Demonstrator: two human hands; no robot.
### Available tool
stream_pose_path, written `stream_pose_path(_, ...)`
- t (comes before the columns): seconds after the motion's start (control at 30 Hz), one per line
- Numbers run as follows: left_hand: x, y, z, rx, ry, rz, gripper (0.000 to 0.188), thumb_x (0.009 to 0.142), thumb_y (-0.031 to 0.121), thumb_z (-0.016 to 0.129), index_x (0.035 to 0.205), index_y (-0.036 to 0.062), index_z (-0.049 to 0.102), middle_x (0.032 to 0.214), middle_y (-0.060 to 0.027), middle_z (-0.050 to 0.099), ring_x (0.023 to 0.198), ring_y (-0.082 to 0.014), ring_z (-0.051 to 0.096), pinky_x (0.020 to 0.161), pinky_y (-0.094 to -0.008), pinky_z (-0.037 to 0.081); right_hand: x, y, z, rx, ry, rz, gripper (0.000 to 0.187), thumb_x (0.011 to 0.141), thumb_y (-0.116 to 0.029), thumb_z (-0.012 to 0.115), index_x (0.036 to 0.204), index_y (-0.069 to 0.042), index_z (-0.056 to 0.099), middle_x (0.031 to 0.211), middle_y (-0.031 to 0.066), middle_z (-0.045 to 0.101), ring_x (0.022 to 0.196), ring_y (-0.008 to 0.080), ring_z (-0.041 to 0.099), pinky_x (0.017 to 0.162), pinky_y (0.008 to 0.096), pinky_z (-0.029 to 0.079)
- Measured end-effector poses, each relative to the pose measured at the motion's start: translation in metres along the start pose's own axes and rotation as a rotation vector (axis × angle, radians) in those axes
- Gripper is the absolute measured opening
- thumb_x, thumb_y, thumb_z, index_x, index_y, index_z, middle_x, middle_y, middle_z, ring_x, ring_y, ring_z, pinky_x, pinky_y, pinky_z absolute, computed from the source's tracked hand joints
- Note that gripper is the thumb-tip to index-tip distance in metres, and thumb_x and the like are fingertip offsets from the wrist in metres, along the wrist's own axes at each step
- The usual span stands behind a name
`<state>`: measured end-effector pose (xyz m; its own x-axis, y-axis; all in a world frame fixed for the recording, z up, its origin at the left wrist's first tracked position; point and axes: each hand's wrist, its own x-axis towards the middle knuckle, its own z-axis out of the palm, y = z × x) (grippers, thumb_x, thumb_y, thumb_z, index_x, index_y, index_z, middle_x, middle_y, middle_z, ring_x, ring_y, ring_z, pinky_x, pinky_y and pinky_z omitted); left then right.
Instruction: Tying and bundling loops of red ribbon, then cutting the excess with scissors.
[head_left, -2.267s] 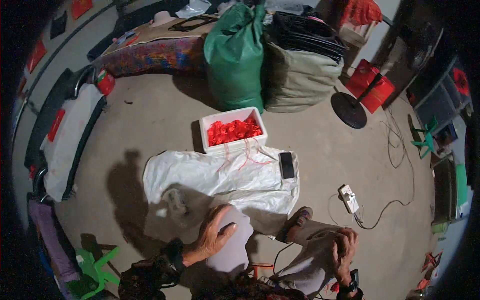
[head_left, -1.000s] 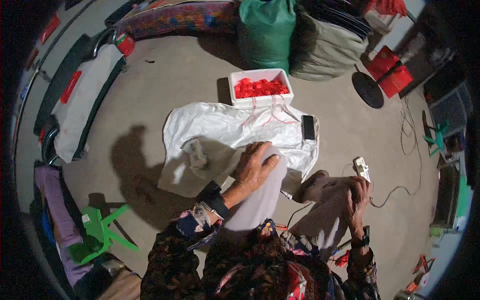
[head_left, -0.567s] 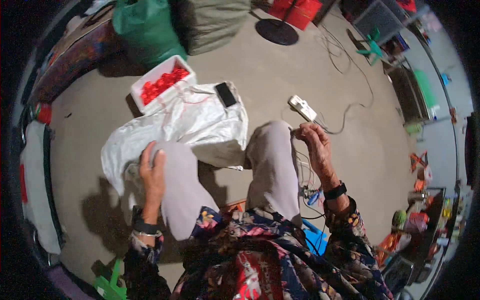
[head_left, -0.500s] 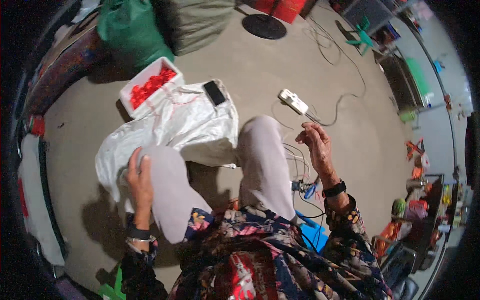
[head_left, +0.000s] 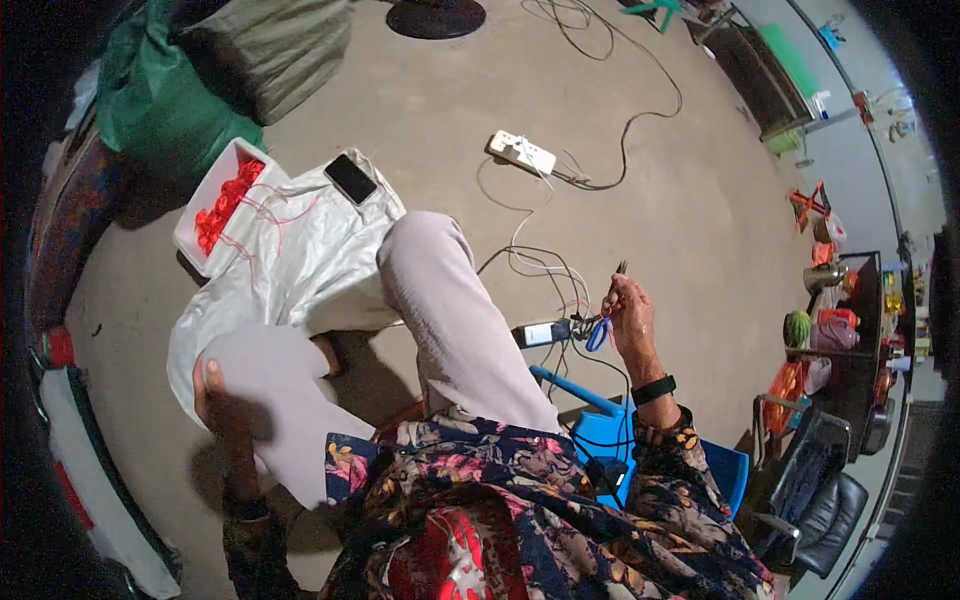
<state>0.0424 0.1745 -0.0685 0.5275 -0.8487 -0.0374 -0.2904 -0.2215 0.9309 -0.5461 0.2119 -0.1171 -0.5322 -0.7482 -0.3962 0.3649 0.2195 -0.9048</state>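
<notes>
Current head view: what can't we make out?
All in the head view:
Tool: middle covered by the right hand; unclear whether the blue loop belongs to it.
Left hand: in dark shadow, finger positions unclear.
Blue chair: partly covered by the right sleeve.
Black base: anything above it, cut off by the upper edge.

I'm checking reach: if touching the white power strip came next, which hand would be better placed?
Probably the right hand: it's nearer the power strip, while the left hand rests against the left knee. The slim dark-tipped object apparently held in the right fingers might hinder it.
</notes>
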Motion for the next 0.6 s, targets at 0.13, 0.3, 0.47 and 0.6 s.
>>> stream_pose_path(0.13, 0.004, 0.007, 0.005, 0.007, -0.033, -0.075, 0.051, 0.094, 0.038, 0.050, 0.124, -0.0040, 0.051, 0.109, -0.0152, 0.059, 0.098, -0.0252, 0.054, 0.090, -0.0345, 0.042, -0.001, 0.001, -0.016, 0.041, 0.078, -0.002, 0.016, 0.088, -0.017, 0.063, 0.093, -0.003, 0.061, 0.066, 0.0015, 0.052, 0.058, 0.0106, 0.050, 0.055, 0.0256, 0.043)
stream_pose_path(0.3, 0.012, 0.005, 0.001, 0.223, -0.117, 0.159, 0.053, 0.094, 0.037, 0.051, 0.126, -0.0040, 0.049, 0.113, -0.0172, 0.057, 0.101, -0.0257, 0.053, 0.092, -0.0341, 0.041, -0.002, 0.041, -0.028, -0.032, 0.096, 0.106, 0.019, 0.089, -0.023, 0.060, 0.090, -0.003, 0.060, 0.062, 0.0020, 0.053, 0.051, 0.0130, 0.052, 0.048, 0.0262, 0.043)
stream_pose_path(0.47, 0.011, 0.026, 0.014, 0.245, -0.095, 0.032, 0.052, 0.096, 0.036, 0.049, 0.129, -0.0034, 0.047, 0.116, -0.0188, 0.056, 0.102, -0.0264, 0.054, 0.091, -0.0351, 0.042, -0.025, 0.122, -0.038, -0.080, 0.069, 0.372, 0.020, 0.089, -0.024, 0.059, 0.089, -0.005, 0.058, 0.068, 0.0036, 0.057, 0.056, 0.0147, 0.055, 0.050, 0.0280, 0.045)
stream_pose_path(0.6, 0.016, -0.006, -0.013, 0.509, -0.140, 0.375, 0.051, 0.096, 0.034, 0.048, 0.131, -0.0030, 0.045, 0.118, -0.0196, 0.055, 0.103, -0.0267, 0.054, 0.090, -0.0355, 0.043, -0.029, 0.180, -0.044, -0.027, 0.110, 0.552, 0.014, 0.085, -0.021, 0.062, 0.083, -0.008, 0.056, 0.071, 0.0035, 0.057, 0.064, 0.0160, 0.057, 0.056, 0.0300, 0.045)
